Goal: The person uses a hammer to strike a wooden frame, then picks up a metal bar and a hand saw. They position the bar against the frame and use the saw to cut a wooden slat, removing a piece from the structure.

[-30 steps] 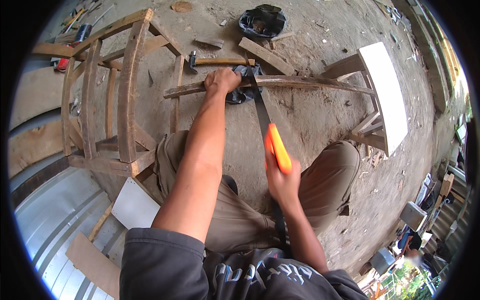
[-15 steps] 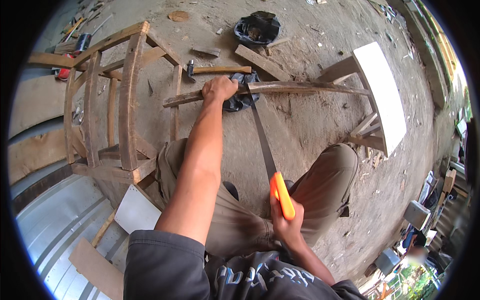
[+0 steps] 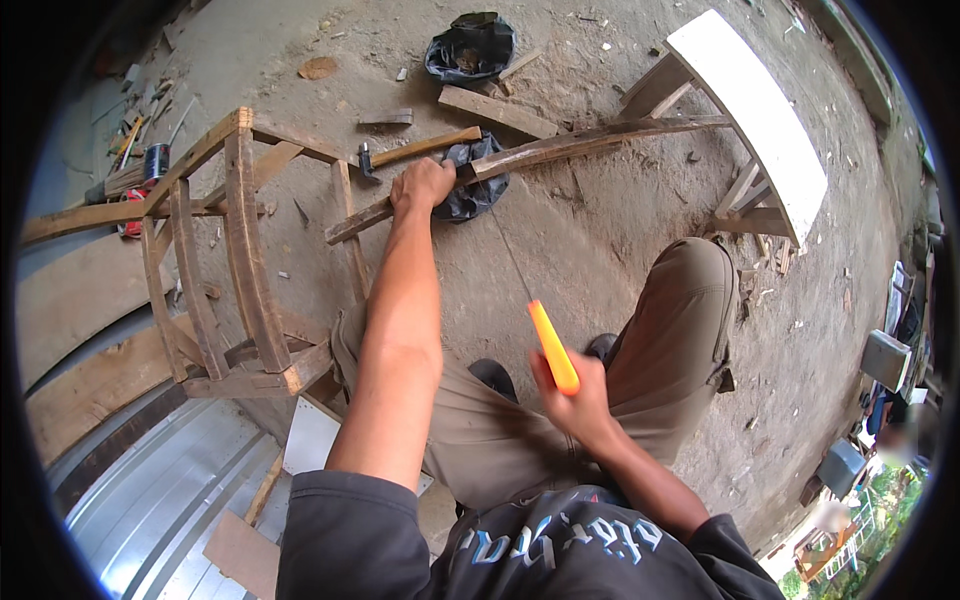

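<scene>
A long, weathered wooden strip (image 3: pixel 600 140) lies crosswise in front of me. Its left end rests on a wooden frame (image 3: pixel 240 230), its right end at a white-topped stool (image 3: pixel 760 110) tipped on its side. My left hand (image 3: pixel 422 185) is closed over the strip left of its middle. In my right hand (image 3: pixel 580 392) is a handsaw with an orange-yellow handle (image 3: pixel 553 350). Its blade (image 3: pixel 512 252), seen nearly edge-on, reaches up toward the strip just right of my left hand. Whether the teeth touch the wood cannot be made out.
Just past the strip lie a hammer (image 3: pixel 425 146) and a black plastic bag (image 3: pixel 470 195). Farther off are a black bag-lined container (image 3: pixel 470 50) and a plank (image 3: pixel 497 110). Metal sheeting (image 3: pixel 170 490) and boards lie at lower left. My knees flank the saw.
The saw has moved away from me toward the strip, its blade turning from broadside to nearly edge-on. My left hand keeps its hold on the strip. The whole view has tilted somewhat.
</scene>
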Demonstrator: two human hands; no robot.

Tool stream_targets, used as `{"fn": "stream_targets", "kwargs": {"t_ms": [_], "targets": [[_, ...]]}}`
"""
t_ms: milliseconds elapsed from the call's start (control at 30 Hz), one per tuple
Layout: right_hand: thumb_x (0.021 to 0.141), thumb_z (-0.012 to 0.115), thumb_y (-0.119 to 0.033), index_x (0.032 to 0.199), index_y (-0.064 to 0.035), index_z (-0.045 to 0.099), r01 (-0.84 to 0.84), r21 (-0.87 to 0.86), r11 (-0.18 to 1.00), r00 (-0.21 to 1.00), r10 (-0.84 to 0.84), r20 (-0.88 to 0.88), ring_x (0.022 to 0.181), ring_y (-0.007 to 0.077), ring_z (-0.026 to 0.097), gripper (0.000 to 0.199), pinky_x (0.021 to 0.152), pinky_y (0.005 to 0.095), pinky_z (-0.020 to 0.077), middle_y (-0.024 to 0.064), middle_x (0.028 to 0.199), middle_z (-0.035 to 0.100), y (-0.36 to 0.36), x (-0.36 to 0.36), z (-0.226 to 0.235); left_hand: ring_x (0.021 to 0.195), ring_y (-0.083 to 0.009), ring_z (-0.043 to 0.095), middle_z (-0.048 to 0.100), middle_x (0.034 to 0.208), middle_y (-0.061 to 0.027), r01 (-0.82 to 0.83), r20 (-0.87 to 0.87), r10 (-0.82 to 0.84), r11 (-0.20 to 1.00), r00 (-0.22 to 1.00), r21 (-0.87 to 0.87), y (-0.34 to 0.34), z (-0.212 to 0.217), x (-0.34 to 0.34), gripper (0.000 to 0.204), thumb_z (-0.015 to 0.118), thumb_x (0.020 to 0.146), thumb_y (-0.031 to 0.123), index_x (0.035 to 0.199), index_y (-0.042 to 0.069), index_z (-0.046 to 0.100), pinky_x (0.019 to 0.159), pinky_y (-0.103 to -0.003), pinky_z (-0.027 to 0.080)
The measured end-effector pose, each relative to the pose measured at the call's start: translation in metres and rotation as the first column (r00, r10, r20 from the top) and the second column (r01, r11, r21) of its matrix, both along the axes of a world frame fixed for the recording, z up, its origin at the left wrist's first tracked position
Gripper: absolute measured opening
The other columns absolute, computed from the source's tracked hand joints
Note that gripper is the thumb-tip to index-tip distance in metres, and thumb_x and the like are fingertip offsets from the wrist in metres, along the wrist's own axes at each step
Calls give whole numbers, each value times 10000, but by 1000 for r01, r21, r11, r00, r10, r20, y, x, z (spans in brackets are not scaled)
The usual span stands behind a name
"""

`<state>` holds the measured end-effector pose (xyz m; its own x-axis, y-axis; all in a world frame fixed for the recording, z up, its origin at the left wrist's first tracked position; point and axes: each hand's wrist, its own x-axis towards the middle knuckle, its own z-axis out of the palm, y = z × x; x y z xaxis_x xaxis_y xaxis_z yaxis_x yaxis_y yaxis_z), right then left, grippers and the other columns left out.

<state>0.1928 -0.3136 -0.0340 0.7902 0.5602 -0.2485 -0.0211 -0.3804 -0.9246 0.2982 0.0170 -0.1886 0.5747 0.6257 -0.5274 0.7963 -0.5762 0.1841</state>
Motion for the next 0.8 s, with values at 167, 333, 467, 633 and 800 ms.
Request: {"fn": "stream_targets", "kwargs": {"t_ms": [167, 333, 467, 633, 800], "targets": [[894, 669, -69, 811, 31, 607, 35, 29, 999, 998, -37, 54, 515, 99, 500, 144, 497, 293, 420, 98, 565, 517, -7, 6, 9, 1119, -400, 619, 645, 1168, -252, 11, 6, -11, 1000, 1000, 29, 4, -1, 0, 563, 420, 875, 449, 1090, 14, 704, 946, -443, 491], [901, 637, -204, 754, 36, 579, 83, 26, 996, 988, -85, 127, 581, 416, 483, 287, 546, 440, 427, 235, 620, 550, 128, 96, -48, 1129, -411, 610, 641, 1161, -254, 17, 14, -17, 1000, 1000, 8, -7, 12, 3, 585, 459, 885, 518, 1091, 31, 708, 938, -452, 487], [908, 655, -207, 735, 48, 562, 79, 86, 993, 982, -92, 166, 499, 334, 434, 321, 519, 410, 407, 221, 587, 521, 114, 77, -59, 1137, -414, 604, 630, 1180, -257, 30, -7, -30, 1000, 1000, 7, -7, 20, 0, 591, 485, 884, 543, 1108, 41, 703, 955, -448, 475], [871, 671, -121, 785, 22, 622, 10, -22, 1000, 996, -12, -93, 568, 399, 619, 174, 502, 395, 456, 209, 617, 590, -6, 10, 4, 1152, -414, 595, 629, 1184, -264, 23, -5, -23, 999, 1000, 33, 2, -2, 0, 573, 432, 895, 462, 1108, -2, 693, 972, -454, 471], [867, 664, -116, 781, 15, 624, 53, 36, 998, 999, -52, -9, 578, 396, 625, 161, 513, 403, 462, 210, 615, 588, 9, 22, 19, 1162, -405, 592, 631, 1179, -268, 14, -12, -14, 999, 1000, 39, 7, -3, -1, 576, 406, 903, 447, 1103, -10, 694, 985, -453, 463]]}}
